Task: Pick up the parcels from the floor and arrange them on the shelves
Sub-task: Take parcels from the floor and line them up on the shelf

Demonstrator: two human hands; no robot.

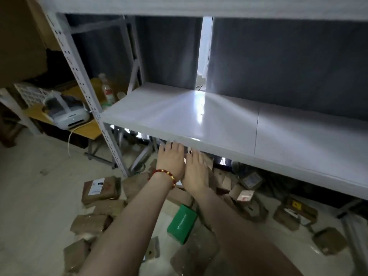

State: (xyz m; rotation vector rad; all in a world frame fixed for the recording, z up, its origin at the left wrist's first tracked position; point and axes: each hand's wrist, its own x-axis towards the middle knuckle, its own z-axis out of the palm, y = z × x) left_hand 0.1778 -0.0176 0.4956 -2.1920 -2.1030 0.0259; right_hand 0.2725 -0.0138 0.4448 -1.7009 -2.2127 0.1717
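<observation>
The left grip [172, 162] and right grip [196, 173] reach side by side, fingers straight, below the near edge of the shelf [199, 120] toward parcels [100, 189] scattered on the floor [29, 196]. Rising carelessly, knuckles could strike that edge.

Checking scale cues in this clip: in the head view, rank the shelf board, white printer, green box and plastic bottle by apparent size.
1. shelf board, by far the largest
2. white printer and green box: these look about alike, and the box is nearer the camera, so they are not ranked
3. plastic bottle, the smallest
</observation>
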